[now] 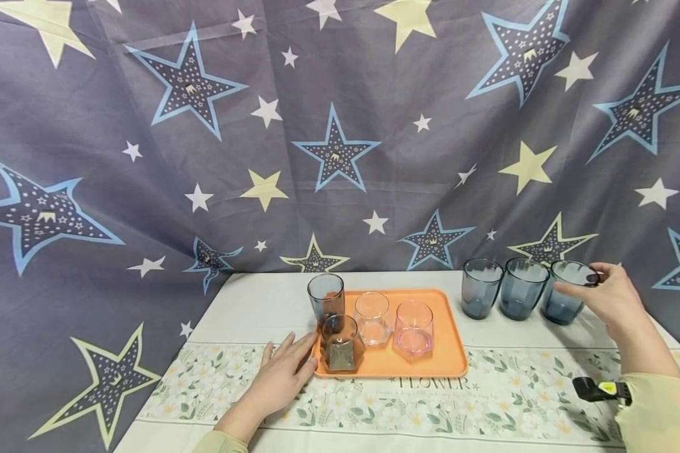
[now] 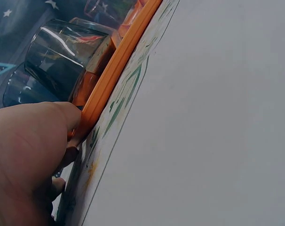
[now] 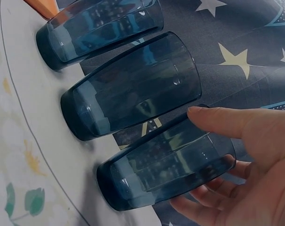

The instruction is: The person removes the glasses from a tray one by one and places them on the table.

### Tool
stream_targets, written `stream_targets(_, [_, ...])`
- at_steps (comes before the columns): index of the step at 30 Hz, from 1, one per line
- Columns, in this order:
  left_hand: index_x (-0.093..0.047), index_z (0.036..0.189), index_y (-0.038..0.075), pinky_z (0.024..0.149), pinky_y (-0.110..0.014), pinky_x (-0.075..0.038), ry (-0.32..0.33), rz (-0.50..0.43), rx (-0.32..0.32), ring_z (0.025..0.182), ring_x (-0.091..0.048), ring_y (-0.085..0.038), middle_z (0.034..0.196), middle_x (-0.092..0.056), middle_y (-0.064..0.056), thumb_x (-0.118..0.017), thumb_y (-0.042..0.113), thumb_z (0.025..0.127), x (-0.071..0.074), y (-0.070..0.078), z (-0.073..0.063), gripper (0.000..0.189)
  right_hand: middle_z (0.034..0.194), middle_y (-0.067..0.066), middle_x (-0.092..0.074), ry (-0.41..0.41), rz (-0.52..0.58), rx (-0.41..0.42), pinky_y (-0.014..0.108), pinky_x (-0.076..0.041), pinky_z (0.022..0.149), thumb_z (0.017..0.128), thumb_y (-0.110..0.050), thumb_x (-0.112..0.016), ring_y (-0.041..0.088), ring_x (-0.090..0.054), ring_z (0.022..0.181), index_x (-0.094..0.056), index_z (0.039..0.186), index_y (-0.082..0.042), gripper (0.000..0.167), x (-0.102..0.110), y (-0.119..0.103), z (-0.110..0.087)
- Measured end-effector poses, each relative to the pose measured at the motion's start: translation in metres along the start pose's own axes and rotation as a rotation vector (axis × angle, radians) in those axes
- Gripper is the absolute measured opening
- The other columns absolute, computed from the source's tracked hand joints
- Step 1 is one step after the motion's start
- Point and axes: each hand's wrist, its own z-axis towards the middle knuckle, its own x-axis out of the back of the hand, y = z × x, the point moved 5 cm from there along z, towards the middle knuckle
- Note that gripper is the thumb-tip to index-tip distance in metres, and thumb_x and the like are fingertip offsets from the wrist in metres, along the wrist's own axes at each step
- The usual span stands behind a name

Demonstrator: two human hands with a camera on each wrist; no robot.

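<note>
In the head view my right hand (image 1: pixel 614 296) holds the rightmost blue glass (image 1: pixel 562 308) near its rim. The right wrist view shows the thumb on the near side and the fingers round the far side of this upright glass (image 3: pixel 166 165). My left hand (image 1: pixel 280 377) touches the left edge of the orange tray (image 1: pixel 450 352), its fingers spread and fairly straight. On the tray stand a tall blue-grey glass (image 1: pixel 325 302), a short dark grey glass (image 1: pixel 340 352), a clear glass (image 1: pixel 373 321) and a pink-tinted glass (image 1: pixel 413 333).
Two more blue glasses, a middle one (image 1: pixel 522 292) and a left one (image 1: pixel 480 292), stand in a row beside the held glass. A pale tablecloth (image 1: pixel 260 308) with a floral band covers the table. A star-patterned curtain (image 1: pixel 362 82) hangs behind.
</note>
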Motion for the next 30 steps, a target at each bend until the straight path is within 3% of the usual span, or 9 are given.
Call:
stream_targets(3, [-0.052, 0.167, 0.015, 0.127, -0.079, -0.003, 0.0, 0.004, 0.001, 0.163, -0.031, -0.044, 0.17, -0.05, -0.004, -0.055, 0.039, 0.118, 0.0, -0.001, 0.001, 0.055, 0.152, 0.045, -0.037, -0.008, -0.002, 0.025, 0.023, -0.041, 0.078, 0.104, -0.03, -0.078, 0.054, -0.047, 0.128, -0.015, 0.164, 0.022, 0.102, 0.0, -0.001, 0.0])
stream_targets(5, [-0.052, 0.167, 0.015, 0.127, -0.079, -0.004, 0.002, 0.001, 0.002, 0.163, -0.031, -0.044, 0.17, -0.051, -0.004, -0.055, 0.039, 0.117, 0.0, -0.001, 0.001, 0.055, 0.153, 0.046, -0.035, -0.015, 0.001, 0.036, 0.025, -0.043, 0.08, 0.104, -0.028, -0.078, 0.055, -0.045, 0.129, -0.012, 0.165, 0.021, 0.102, 0.0, -0.002, -0.001])
stream_targets(8, [-0.052, 0.167, 0.015, 0.126, -0.08, -0.004, 0.008, -0.003, -0.001, 0.163, -0.032, -0.044, 0.169, -0.051, -0.004, -0.056, 0.039, 0.117, 0.0, -0.001, 0.001, 0.055, 0.161, 0.048, -0.026, -0.021, 0.003, 0.034, 0.049, -0.052, 0.098, 0.105, -0.029, -0.077, 0.061, -0.038, 0.141, -0.007, 0.167, 0.019, 0.105, 0.001, -0.006, -0.001])
stream_targets(10, [-0.052, 0.167, 0.015, 0.126, -0.08, -0.004, 0.008, -0.003, -0.001, 0.163, -0.032, -0.044, 0.169, -0.051, -0.004, -0.056, 0.039, 0.117, 0.001, 0.0, 0.0, 0.055, 0.167, 0.048, -0.019, -0.017, 0.012, 0.028, 0.069, -0.044, 0.112, 0.105, -0.031, -0.076, 0.065, -0.029, 0.15, -0.004, 0.168, 0.017, 0.107, 0.002, -0.009, -0.002])
stream_targets(12, [-0.052, 0.167, 0.015, 0.127, -0.08, -0.004, 0.007, -0.002, 0.0, 0.163, -0.032, -0.044, 0.17, -0.051, -0.004, -0.056, 0.039, 0.117, 0.0, 0.0, 0.0, 0.055, 0.17, 0.047, -0.014, 0.0, 0.018, 0.024, 0.079, -0.031, 0.118, 0.105, -0.034, -0.076, 0.068, -0.023, 0.153, -0.003, 0.169, 0.014, 0.108, 0.004, -0.013, -0.004])
stream_targets(18, [-0.052, 0.167, 0.015, 0.127, -0.08, -0.004, 0.002, -0.002, 0.002, 0.163, -0.031, -0.044, 0.17, -0.051, -0.005, -0.056, 0.039, 0.117, -0.001, 0.0, 0.001, 0.055, 0.174, 0.039, -0.016, 0.112, 0.004, 0.021, 0.079, -0.029, 0.12, 0.105, -0.039, -0.075, 0.064, -0.023, 0.155, -0.008, 0.174, 0.004, 0.106, 0.009, -0.03, -0.011])
stream_targets(23, [-0.05, 0.168, 0.015, 0.127, -0.078, -0.003, -0.006, 0.011, 0.012, 0.164, -0.03, -0.043, 0.17, -0.05, -0.004, -0.055, 0.039, 0.117, -0.002, -0.002, 0.003, 0.056, 0.175, 0.033, -0.024, 0.18, -0.013, 0.067, 0.075, -0.028, 0.122, 0.104, -0.037, -0.078, 0.058, -0.027, 0.156, -0.016, 0.175, 0.0, 0.102, 0.005, -0.056, -0.018])
stream_targets(30, [-0.052, 0.166, 0.014, 0.127, -0.079, -0.004, 0.0, -0.001, 0.01, 0.163, -0.031, -0.044, 0.169, -0.051, -0.005, -0.057, 0.038, 0.117, 0.001, 0.002, 0.0, 0.055, 0.174, 0.031, -0.03, 0.145, 0.01, 0.18, 0.077, -0.023, 0.124, 0.102, -0.033, -0.083, 0.056, -0.026, 0.158, -0.022, 0.176, -0.002, 0.1, -0.019, -0.097, -0.026])
